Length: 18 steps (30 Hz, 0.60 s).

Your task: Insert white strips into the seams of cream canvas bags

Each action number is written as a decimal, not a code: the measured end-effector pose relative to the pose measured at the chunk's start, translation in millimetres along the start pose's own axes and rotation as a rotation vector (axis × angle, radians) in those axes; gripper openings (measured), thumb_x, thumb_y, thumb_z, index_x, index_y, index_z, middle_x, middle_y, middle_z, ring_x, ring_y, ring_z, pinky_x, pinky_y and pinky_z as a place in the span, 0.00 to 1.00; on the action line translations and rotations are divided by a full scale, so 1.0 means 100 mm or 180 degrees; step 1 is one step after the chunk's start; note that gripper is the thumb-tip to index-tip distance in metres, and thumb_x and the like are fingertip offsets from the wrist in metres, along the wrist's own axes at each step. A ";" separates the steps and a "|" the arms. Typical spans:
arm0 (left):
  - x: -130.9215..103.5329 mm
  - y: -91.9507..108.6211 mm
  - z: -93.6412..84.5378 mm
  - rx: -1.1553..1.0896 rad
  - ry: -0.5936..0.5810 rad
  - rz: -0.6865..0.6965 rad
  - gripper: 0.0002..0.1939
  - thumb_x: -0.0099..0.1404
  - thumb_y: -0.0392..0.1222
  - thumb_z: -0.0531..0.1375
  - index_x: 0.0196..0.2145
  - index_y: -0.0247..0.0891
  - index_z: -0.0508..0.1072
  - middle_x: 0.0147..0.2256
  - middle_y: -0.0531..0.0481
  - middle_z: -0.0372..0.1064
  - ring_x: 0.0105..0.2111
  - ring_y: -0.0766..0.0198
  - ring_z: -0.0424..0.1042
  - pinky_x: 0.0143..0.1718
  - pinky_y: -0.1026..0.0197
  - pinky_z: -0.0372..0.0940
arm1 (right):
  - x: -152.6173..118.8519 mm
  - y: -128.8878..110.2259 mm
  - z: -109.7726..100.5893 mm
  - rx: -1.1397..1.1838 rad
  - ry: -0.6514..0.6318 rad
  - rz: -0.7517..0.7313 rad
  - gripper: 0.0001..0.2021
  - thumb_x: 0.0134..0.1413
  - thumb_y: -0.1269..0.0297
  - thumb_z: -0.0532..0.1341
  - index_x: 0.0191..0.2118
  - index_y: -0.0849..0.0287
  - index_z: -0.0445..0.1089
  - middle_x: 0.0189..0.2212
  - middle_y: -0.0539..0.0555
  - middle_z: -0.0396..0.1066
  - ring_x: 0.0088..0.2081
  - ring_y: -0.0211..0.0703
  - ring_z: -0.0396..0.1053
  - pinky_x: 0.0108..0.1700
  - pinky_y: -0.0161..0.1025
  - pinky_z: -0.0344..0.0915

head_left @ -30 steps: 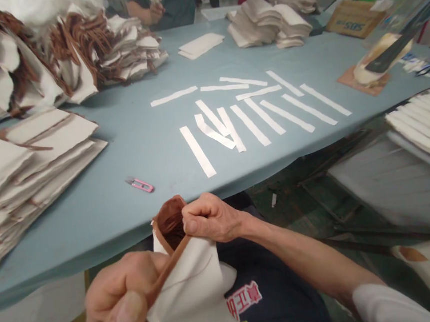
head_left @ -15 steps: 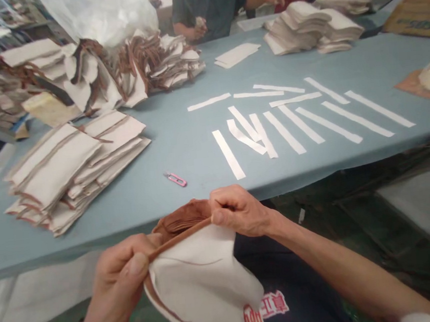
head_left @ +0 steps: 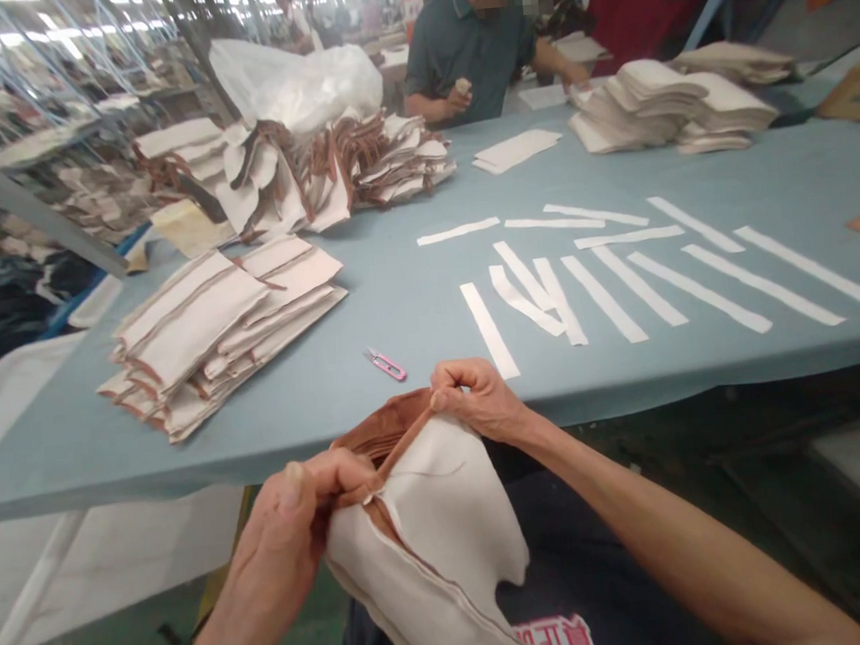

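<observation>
The cloth piece (head_left: 450, 506) is off-white with a brown rim (head_left: 408, 442); strips (head_left: 489, 330) are white, the snips (head_left: 383, 363) near the front edge of the blue-grey table (head_left: 390, 301) pink.

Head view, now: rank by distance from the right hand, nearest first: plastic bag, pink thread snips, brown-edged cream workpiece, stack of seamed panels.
From the right hand:
1. Brown-edged cream workpiece: gripped at its rim.
2. Pink thread snips: on the table, just left.
3. Stack of seamed panels: farther left.
4. Plastic bag: far back, left.
</observation>
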<state>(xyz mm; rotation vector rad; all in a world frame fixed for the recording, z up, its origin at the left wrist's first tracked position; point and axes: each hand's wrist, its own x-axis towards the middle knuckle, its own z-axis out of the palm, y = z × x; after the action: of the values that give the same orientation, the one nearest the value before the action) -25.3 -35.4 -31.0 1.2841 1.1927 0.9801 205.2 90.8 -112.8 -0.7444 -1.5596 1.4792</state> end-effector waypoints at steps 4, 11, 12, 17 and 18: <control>0.02 0.03 0.01 0.0159 -0.0086 -0.0061 0.40 0.78 0.76 0.53 0.28 0.39 0.82 0.26 0.46 0.78 0.24 0.60 0.69 0.25 0.61 0.60 | 0.01 0.02 -0.02 0.0006 -0.0001 0.0129 0.39 0.49 0.22 0.72 0.22 0.54 0.58 0.20 0.42 0.52 0.24 0.32 0.48 0.28 0.35 0.44; 0.14 0.14 0.02 0.1319 -0.0009 0.0449 0.26 0.74 0.60 0.66 0.24 0.40 0.73 0.22 0.55 0.67 0.21 0.65 0.63 0.21 0.65 0.57 | 0.00 -0.04 -0.17 0.0114 0.0055 0.0351 0.41 0.46 0.22 0.74 0.22 0.54 0.56 0.21 0.42 0.51 0.25 0.32 0.46 0.28 0.35 0.42; 0.17 0.14 0.03 0.1537 0.0026 0.0505 0.23 0.73 0.55 0.66 0.24 0.41 0.73 0.21 0.56 0.65 0.20 0.66 0.62 0.21 0.65 0.56 | -0.01 -0.05 -0.20 0.0140 0.0058 0.0393 0.41 0.46 0.21 0.73 0.22 0.54 0.55 0.21 0.42 0.50 0.25 0.32 0.45 0.28 0.35 0.41; 0.28 0.02 0.08 0.2329 0.0158 0.1027 0.12 0.72 0.44 0.63 0.30 0.43 0.79 0.22 0.57 0.75 0.20 0.65 0.72 0.24 0.66 0.63 | -0.08 -0.03 -0.29 0.0230 -0.0052 0.0652 0.41 0.48 0.21 0.72 0.23 0.53 0.53 0.20 0.41 0.47 0.24 0.30 0.43 0.26 0.35 0.40; 0.28 -0.02 0.07 0.2446 0.0223 0.1139 0.11 0.73 0.44 0.63 0.31 0.43 0.79 0.23 0.57 0.77 0.20 0.65 0.74 0.24 0.66 0.64 | -0.10 -0.01 -0.29 0.0235 -0.0080 0.0701 0.41 0.48 0.22 0.73 0.22 0.53 0.53 0.20 0.40 0.46 0.24 0.30 0.43 0.26 0.35 0.40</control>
<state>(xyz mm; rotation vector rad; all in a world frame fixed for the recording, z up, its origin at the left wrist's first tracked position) -14.1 -8.9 -36.0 2.1376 1.4948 0.8383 235.0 96.0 -114.8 -0.8797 -1.4696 1.7024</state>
